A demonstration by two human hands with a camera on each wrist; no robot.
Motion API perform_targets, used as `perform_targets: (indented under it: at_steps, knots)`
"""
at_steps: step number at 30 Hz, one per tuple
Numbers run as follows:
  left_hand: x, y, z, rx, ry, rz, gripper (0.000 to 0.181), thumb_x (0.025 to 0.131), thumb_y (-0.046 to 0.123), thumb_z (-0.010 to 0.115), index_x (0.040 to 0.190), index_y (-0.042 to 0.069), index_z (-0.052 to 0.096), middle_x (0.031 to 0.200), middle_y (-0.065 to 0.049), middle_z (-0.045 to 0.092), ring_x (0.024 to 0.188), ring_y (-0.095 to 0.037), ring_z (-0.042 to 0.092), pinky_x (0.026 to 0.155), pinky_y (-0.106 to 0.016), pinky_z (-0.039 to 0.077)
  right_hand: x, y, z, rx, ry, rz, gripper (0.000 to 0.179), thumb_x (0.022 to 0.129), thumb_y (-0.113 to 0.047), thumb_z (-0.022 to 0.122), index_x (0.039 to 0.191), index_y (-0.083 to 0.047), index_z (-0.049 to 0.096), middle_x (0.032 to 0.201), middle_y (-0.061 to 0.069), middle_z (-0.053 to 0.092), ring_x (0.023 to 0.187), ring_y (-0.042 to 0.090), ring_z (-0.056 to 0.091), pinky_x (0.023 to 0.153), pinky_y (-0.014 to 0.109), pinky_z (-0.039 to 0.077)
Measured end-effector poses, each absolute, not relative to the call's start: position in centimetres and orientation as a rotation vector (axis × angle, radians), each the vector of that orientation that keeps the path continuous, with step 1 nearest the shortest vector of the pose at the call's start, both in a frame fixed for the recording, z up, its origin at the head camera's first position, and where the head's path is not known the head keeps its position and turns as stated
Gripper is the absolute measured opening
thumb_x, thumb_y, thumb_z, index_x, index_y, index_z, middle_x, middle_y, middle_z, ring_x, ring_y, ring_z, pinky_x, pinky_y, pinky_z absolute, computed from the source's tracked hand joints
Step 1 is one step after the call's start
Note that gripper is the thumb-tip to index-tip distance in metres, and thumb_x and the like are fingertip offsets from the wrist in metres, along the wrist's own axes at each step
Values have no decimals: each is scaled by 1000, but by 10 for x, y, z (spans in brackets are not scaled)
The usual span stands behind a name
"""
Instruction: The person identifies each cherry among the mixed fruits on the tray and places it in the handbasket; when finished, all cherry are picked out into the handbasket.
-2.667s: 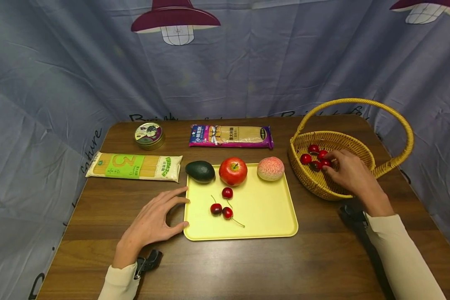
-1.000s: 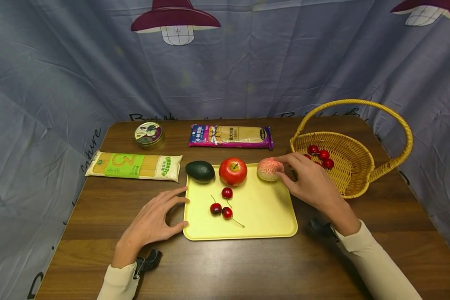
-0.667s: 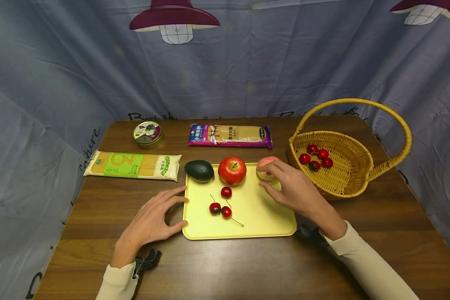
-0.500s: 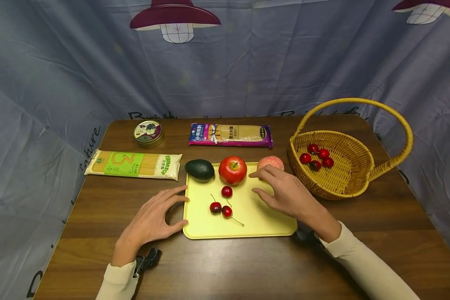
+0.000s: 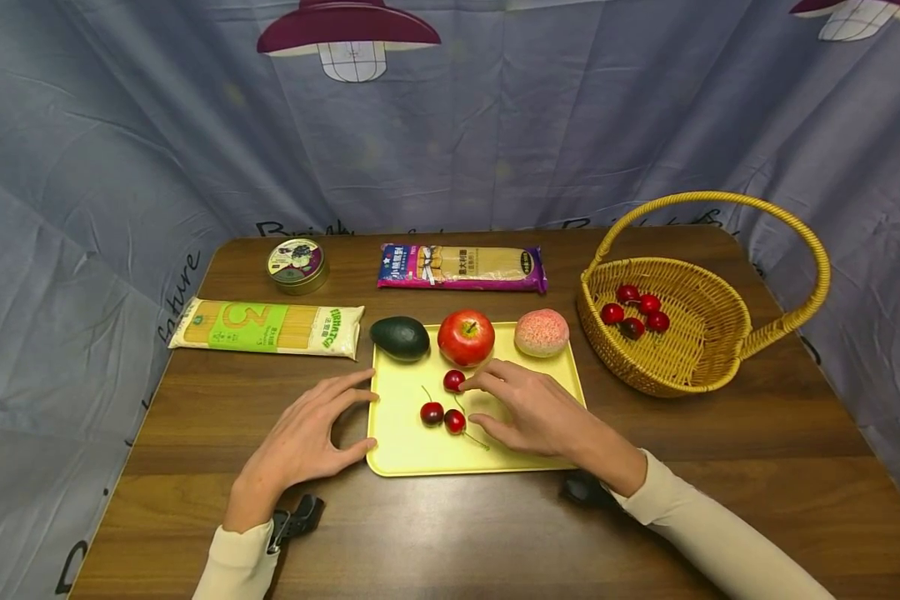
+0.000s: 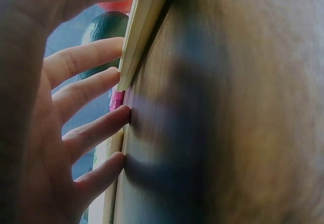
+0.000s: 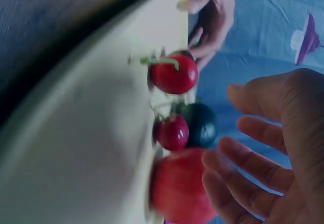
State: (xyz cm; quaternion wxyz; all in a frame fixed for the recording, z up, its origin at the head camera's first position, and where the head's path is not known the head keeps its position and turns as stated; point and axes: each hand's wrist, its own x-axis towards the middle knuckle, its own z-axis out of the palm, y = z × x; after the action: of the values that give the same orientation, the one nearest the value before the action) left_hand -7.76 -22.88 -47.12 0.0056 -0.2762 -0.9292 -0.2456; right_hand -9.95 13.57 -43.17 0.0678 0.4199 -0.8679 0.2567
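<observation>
A pale yellow tray [image 5: 405, 460] lies on the wooden table, bearing an avocado [image 5: 400, 338], an apple [image 5: 466, 337], a peach [image 5: 542, 332] and three cherries [image 5: 432, 413] with stems. My left hand [image 5: 303, 437] rests at the tray's left edge, fingertips and thumb touching the rim, fingers spread. Over the tray's right half, my right hand [image 5: 532, 410] hovers with fingers parted, its index fingertip close beside the upper cherry [image 5: 453, 381]. In the right wrist view nothing lies between that hand's fingers, and the cherries [image 7: 174, 75] sit on the tray beyond them.
A wicker basket [image 5: 675, 387] with a tall handle and several cherries [image 5: 648, 304] inside stands right of the tray. Behind the tray lies a purple noodle pack [image 5: 461, 267]. At left are a spaghetti pack [image 5: 267, 327] and a round tin [image 5: 297, 265]. A curtain hangs behind.
My right hand has left the basket, moved past the peach, where its fingers touched or covered it, then come left and nearer to the cherries. My left hand has stayed at the rim.
</observation>
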Motion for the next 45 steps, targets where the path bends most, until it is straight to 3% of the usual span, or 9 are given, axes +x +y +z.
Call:
perform_targets:
  at_steps: [26, 45]
  knots:
    - [-76, -229, -473, -861, -2920, -776, 56, 89, 46, 84, 138, 23, 70, 169, 2, 45, 148, -32, 50, 119, -66, 40, -85, 112, -455, 1343, -2763, 687, 32, 91, -21, 86, 119, -16, 73, 114, -2, 67, 88, 9, 61, 76, 29, 59]
    - [-76, -228, -472, -841, -2938, -781, 57, 88, 46, 85, 139, 24, 69, 169, 3, 44, 148, -33, 50, 121, -65, 38, -93, 130, -433, 1288, -2636, 751, 36, 87, -11, 86, 119, -15, 71, 115, -1, 67, 94, 11, 65, 77, 27, 60]
